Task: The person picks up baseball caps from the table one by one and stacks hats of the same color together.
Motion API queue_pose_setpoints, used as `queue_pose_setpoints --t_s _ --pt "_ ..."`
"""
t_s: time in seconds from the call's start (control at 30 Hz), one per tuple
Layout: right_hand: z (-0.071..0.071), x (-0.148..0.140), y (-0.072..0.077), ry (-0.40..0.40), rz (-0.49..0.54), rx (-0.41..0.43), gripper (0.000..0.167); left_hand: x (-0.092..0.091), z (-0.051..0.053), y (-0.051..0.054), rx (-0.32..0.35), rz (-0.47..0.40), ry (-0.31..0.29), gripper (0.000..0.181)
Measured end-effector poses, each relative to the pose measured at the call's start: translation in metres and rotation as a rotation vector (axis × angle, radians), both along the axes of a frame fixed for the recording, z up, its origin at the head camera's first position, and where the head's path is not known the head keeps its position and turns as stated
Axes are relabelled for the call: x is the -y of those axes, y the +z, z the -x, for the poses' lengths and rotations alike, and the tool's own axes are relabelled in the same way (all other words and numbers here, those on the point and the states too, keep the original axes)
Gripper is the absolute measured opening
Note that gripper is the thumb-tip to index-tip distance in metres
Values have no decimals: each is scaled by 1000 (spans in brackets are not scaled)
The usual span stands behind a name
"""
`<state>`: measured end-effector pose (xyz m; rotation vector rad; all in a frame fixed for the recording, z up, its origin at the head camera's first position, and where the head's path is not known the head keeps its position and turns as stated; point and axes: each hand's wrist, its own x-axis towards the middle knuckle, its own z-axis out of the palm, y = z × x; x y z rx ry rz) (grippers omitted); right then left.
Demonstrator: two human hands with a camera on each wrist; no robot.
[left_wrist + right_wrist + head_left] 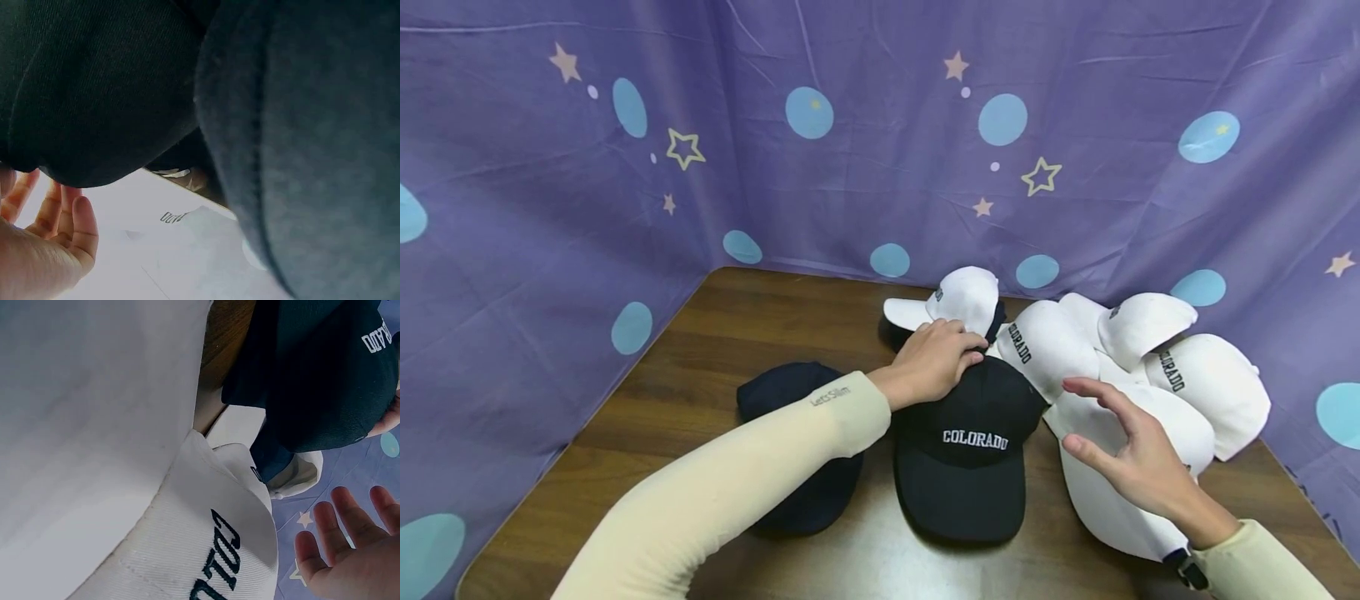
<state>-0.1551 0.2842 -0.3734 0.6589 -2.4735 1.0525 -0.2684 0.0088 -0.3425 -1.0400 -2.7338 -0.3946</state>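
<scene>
My left hand point(934, 360) grips the top of a black baseball cap point(958, 492) with white COLORADO lettering. The cap's brim points toward me. In the left wrist view, fingers point(80, 228) curl at the edge of the dark crown point(94, 94). My right hand point(1138, 454) is held above a white cap point(1093, 500), thumb and fingers spread apart, with nothing between them. The right wrist view shows its fingers point(350, 519) loosely bent and apart from the white cap lettered in dark thread point(244, 519).
A navy cap point(790, 387) lies left of the black one, partly behind my left sleeve. At the back, a white cap point(973, 300) sits on dark caps. Several white caps, one point(1213, 392) at far right, cluster on the wooden table point(700, 367). A purple curtain point(880, 167) hangs behind.
</scene>
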Motion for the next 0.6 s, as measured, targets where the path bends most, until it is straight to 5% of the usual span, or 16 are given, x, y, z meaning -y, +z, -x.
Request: queue_pose_setpoints --t_s 0.6 --pt "5 7 4 -37 -15 20 60 36 -20 4 43 -157 32 44"
